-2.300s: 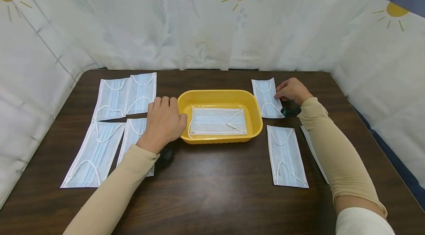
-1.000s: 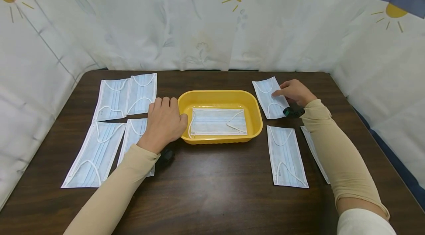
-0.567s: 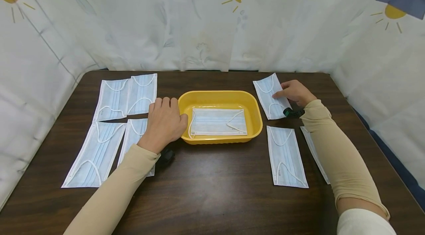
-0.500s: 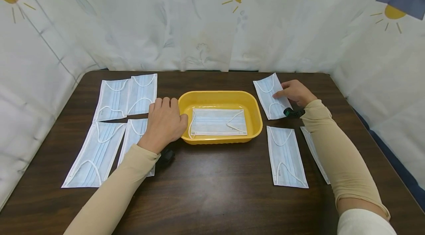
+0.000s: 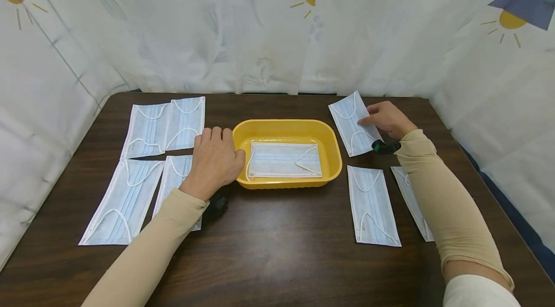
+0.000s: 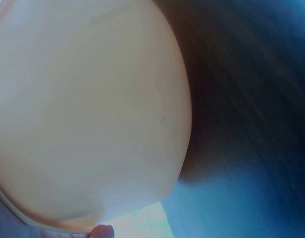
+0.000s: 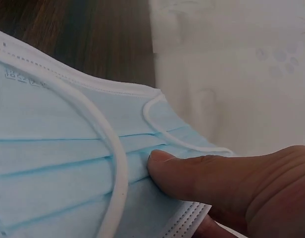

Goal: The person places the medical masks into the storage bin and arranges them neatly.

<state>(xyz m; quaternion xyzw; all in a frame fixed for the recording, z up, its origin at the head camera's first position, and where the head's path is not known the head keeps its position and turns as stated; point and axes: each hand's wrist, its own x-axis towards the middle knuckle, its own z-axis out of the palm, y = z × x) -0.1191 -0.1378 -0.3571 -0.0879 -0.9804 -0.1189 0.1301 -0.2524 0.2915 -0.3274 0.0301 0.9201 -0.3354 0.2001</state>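
Observation:
My left hand (image 5: pixel 215 160) grips the left rim of a yellow plastic tray (image 5: pixel 284 126), its fingers over the edge. Inside the tray lies a pale blue face mask (image 5: pixel 284 160) set crosswise. To the tray's right, my right hand (image 5: pixel 386 119) pinches another face mask (image 5: pixel 353 116) by its right edge. In the right wrist view the thumb (image 7: pixel 192 176) presses on top of this pleated mask (image 7: pixel 58 148), with a finger partly visible below the edge. A pale surface and one fingertip (image 6: pixel 102 231) show in the left wrist view.
Several masks lie in two rows on the left, including a near-left mask (image 5: pixel 123 203); my left arm partly covers one. Two more lie at right: one mask (image 5: pixel 374 206) in full view, another mask (image 5: pixel 412 201) partly under my right arm. A white curtain (image 5: pixel 260 32) hangs behind the dark table (image 5: pixel 277 249).
The right hand has taken hold of the far-right mask, which has turned, its upper edge rising away from its earlier place. The left hand and tray have stayed in place.

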